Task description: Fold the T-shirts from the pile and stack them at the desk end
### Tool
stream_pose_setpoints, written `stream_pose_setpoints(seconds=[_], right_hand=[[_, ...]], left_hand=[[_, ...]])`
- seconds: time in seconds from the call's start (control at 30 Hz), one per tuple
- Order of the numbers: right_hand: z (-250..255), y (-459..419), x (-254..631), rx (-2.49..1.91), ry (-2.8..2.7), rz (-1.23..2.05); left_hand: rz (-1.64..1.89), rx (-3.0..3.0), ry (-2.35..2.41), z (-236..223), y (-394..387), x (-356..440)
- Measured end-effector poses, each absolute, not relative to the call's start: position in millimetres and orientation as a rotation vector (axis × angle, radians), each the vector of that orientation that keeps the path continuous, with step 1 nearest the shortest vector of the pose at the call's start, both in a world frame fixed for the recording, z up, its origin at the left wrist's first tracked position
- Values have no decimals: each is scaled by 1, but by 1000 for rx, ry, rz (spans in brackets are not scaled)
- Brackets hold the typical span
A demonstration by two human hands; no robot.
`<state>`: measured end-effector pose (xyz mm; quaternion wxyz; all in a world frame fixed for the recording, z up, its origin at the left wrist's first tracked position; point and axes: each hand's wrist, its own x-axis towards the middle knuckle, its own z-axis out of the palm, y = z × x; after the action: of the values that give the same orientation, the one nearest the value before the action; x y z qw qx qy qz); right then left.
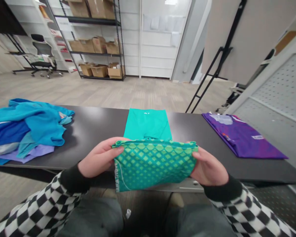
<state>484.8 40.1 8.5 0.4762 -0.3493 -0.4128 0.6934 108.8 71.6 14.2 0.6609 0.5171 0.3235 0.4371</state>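
Cloth (pixel 155 166) hangs over the near edge of the black table (pixel 98 123), its upper corners pinched in our left hand (pixel 101 154) and right hand (pixel 208 166); we lose most fingers behind it. Pale side lettering runs off its edge, unreadable to us. We see green diamonds shrinking downward on teal. Beyond lies plain teal fabric (pixel 148 123); whether they join, we cannot tell.

Between our left hand (pixel 100 158) and right hand (pixel 209 166) we have a cloth (pixel 154 164), at the near edge of the counter (pixel 98 123). Just beyond both hands, a garment (pixel 148 123) lies on the counter. Left of our left hand sits a clothes pile (pixel 37 121); right of our right, a jersey (pixel 246 140).
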Motion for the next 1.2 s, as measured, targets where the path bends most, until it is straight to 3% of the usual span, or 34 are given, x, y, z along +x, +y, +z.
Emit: stream_pose_setpoints(seconds=[0.23, 0.47, 0.77, 0.97, 1.2], right_hand=[[46, 177, 481, -956, -1034, 1643], [-3, 304, 485, -1252, -989, 1456], [-31, 323, 492, -1408, -1057, 1284], [-43, 335, 496, -1463, -1353, 786], [-48, 333, 492, -1723, -1882, 189]], left_hand=[[1147, 1004, 674, 34, 209, 119], [1166, 926, 1204, 3, 336, 134], [1164, 1118, 1284, -31, 352, 125], [1368, 1455, 1275, -39, 368, 132], [1160, 2012, 1508, -45, 364, 133]])
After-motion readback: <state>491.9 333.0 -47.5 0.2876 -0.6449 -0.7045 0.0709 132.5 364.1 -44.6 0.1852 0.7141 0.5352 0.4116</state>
